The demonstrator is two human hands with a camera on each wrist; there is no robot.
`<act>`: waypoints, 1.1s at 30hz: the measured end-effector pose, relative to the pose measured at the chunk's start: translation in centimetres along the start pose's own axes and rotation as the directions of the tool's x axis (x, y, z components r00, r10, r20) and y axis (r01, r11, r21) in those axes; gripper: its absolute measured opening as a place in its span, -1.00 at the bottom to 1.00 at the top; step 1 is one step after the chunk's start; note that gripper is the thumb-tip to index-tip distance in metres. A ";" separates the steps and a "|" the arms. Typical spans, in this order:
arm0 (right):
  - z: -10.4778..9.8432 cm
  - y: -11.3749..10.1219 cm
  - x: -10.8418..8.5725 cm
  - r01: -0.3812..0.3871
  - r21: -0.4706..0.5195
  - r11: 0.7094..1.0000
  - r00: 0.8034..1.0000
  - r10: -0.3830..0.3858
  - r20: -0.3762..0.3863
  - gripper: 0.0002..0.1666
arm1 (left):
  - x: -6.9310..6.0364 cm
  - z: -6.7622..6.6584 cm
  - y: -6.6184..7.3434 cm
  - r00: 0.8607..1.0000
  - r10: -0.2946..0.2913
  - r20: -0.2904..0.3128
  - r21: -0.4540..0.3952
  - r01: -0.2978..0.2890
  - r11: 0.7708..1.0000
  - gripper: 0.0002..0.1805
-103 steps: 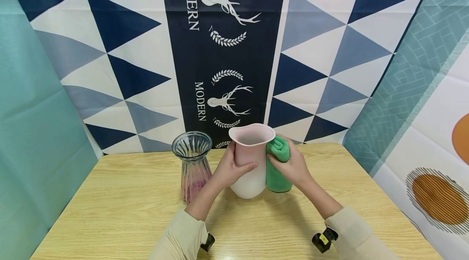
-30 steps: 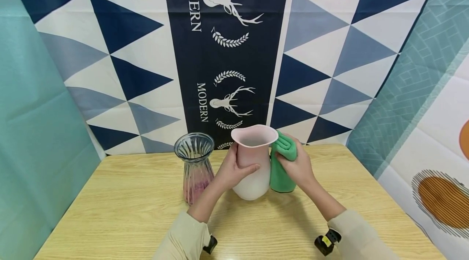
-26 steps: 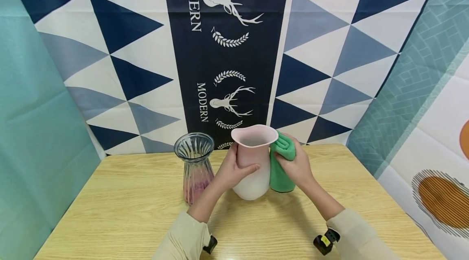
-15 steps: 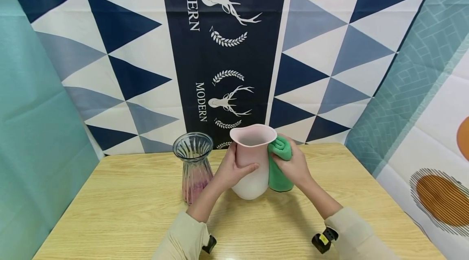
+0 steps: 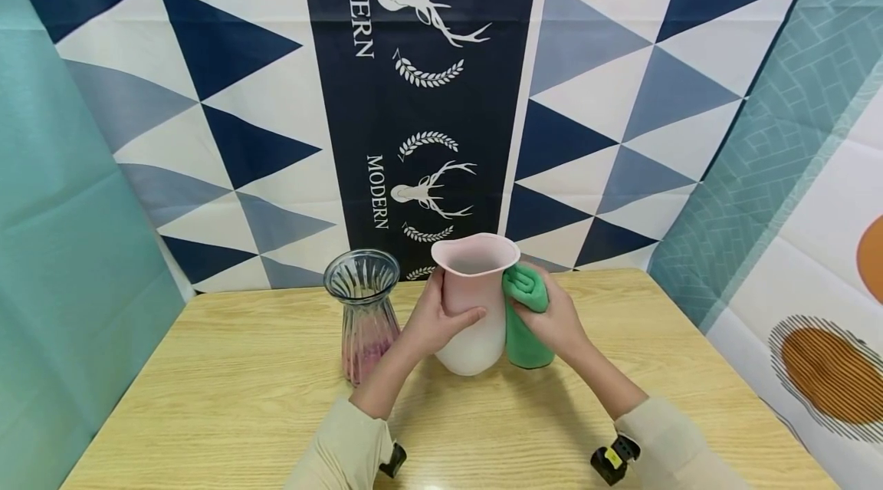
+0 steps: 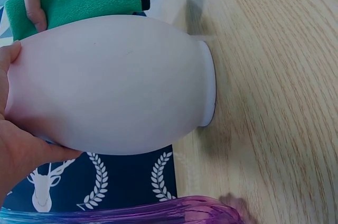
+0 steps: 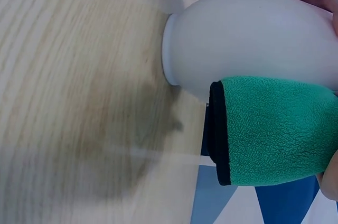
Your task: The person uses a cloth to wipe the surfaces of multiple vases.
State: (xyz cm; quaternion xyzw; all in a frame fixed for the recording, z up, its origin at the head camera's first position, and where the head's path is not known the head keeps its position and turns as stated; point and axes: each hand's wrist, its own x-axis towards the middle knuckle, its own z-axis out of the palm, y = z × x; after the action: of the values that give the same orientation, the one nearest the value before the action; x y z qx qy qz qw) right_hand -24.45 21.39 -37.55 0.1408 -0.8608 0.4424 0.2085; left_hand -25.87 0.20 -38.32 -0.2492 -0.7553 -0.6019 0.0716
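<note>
A vase (image 5: 476, 321), pink at its wavy rim and white below, stands upright on the table. My left hand (image 5: 438, 317) grips its left side, the thumb across the front. My right hand (image 5: 552, 314) holds a folded green cloth (image 5: 527, 337) against the vase's right side. In the left wrist view the vase (image 6: 116, 84) fills the middle, its base on the wood. The right wrist view shows the cloth (image 7: 280, 129) with its black edging beside the vase (image 7: 248, 39). The right hand's far fingers are mostly hidden behind the cloth.
A ribbed glass vase (image 5: 366, 314), blue at the rim and pink-purple below, stands left of my left hand, close to that forearm. The wooden table (image 5: 228, 390) ends at a patterned backdrop (image 5: 421, 114) behind the vases. Hanging sheets flank both sides.
My right hand has shifted the green cloth slightly up and down along the vase's right side; it now sits a little lower than half a second ago. My left hand keeps its grip on the vase.
</note>
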 end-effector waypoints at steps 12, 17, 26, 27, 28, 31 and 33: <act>0.5 1.3 -1.5 -0.030 -0.001 1.000 0.999 0.030 0.021 -0.38 | -0.1 0.5 0.1 0.998 0.009 -0.057 0.043 -0.007 0.999 -0.02; 0.8 1.9 -2.1 -0.066 -0.010 0.998 0.997 0.066 0.037 -0.37 | -0.4 0.6 0.5 0.995 0.028 -0.097 0.080 -0.021 0.997 -0.02; 1.2 3.1 -3.0 -0.084 -0.014 0.996 0.994 0.085 0.071 -0.38 | -0.6 1.3 1.0 0.976 0.047 -0.212 0.138 -0.018 0.990 -0.03; 1.2 3.2 -3.1 -0.087 -0.013 0.996 0.994 0.088 0.072 -0.37 | -0.6 1.4 1.1 0.972 0.049 -0.229 0.140 -0.017 0.990 -0.04; 1.2 3.2 -3.2 -0.090 -0.011 0.996 0.993 0.091 0.074 -0.37 | -0.5 1.5 1.1 0.968 0.054 -0.244 0.142 -0.019 0.990 -0.05; 1.2 3.3 -3.3 -0.097 -0.012 0.995 0.992 0.098 0.076 -0.36 | -0.4 1.7 1.3 0.959 0.063 -0.277 0.133 -0.027 0.991 -0.08; 1.1 3.2 -3.3 -0.086 -0.016 0.996 0.994 0.087 0.071 -0.36 | -0.4 1.8 1.4 0.957 0.066 -0.282 0.131 -0.030 0.991 -0.09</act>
State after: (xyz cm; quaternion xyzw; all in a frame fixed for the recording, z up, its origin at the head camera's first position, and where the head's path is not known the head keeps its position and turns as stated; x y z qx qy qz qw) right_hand -23.15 22.53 -42.00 0.1175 -0.8759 0.4400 0.1592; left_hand -24.55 1.97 -37.70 -0.1731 -0.7671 -0.5809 0.2099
